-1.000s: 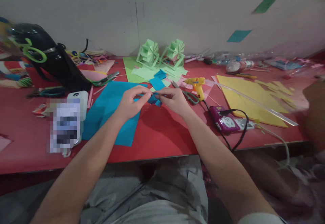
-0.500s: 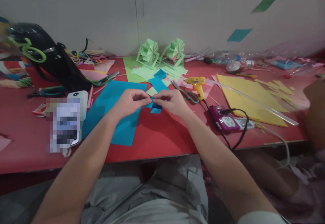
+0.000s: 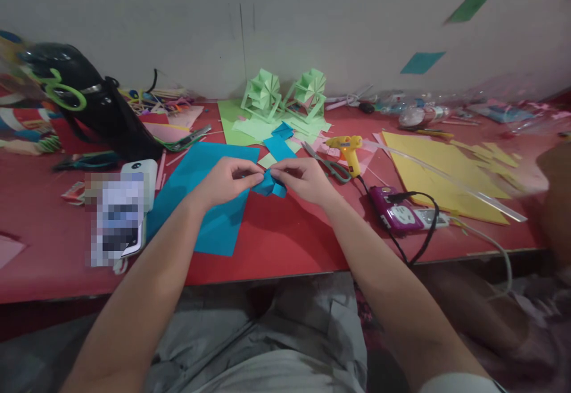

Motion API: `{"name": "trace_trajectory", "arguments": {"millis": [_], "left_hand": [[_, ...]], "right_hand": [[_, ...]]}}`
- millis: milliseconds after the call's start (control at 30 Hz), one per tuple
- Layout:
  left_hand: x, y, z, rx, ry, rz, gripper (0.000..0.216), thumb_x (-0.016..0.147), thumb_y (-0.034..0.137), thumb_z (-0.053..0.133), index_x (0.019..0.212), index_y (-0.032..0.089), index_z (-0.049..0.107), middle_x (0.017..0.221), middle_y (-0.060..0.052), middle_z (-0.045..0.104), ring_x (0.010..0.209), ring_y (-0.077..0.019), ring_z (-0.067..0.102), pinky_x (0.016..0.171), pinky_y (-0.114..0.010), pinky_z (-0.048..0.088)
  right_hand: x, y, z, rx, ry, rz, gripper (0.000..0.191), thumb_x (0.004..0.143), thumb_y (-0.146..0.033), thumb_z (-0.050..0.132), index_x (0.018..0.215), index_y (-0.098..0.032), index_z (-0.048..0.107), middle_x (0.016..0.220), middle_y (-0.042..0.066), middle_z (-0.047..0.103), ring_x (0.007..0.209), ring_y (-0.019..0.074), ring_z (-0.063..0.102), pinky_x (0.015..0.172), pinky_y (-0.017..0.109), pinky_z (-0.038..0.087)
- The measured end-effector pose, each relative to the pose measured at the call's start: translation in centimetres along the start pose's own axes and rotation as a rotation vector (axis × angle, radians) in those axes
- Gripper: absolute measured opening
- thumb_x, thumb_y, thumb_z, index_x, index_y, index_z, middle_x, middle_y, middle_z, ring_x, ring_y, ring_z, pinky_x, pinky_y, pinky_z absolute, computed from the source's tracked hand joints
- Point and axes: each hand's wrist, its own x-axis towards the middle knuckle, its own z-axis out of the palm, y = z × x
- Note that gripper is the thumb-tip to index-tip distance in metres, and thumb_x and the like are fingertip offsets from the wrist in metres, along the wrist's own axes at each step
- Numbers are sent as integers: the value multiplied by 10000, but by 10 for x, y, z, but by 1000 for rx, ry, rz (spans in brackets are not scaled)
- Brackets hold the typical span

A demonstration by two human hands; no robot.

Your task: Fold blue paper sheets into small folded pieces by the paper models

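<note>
Both my hands meet over the red table (image 3: 276, 244) and pinch a small folded blue paper piece (image 3: 270, 185). My left hand (image 3: 226, 179) grips its left end with thumb and fingers closed. My right hand (image 3: 301, 178) holds the right end the same way. A large blue paper sheet (image 3: 201, 189) lies flat under my left wrist. Grey scissors (image 3: 329, 165) and a yellow glue gun (image 3: 347, 149) lie just right of my right hand.
Two light green folded paper models (image 3: 285, 93) stand at the back on green sheets. A purple power strip (image 3: 396, 213) with black cable sits right. Yellow paper (image 3: 441, 174) lies far right. A phone (image 3: 116, 222), white power bank (image 3: 143, 173) and black bag (image 3: 93, 104) are left.
My hands dropped slightly toward the table and drew closer together, working the blue piece, which now looks more folded. Nothing else moved.
</note>
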Motion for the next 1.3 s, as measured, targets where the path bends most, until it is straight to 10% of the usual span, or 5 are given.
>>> {"name": "trace_trajectory", "arguments": {"millis": [633,1300], "left_hand": [[-2,-4,-3,2,-89,-50,264,805,459,708,795,204,776,785,-41,762,748,-198,696,658,-281,559],[1,-3,14,-149,188,72,284,720,395,822,893,186,738,924,-63,761,883,-219,722,846,-344,591]], "right_hand": [[0,-2,-1,73,-3,33,353,848,-512,670,813,-166,733,725,24,693,636,124,588,607,269,475],[3,2,0,43,259,16,437,819,-591,678,781,-159,736,670,28,670,592,120,552,535,254,443]]}}
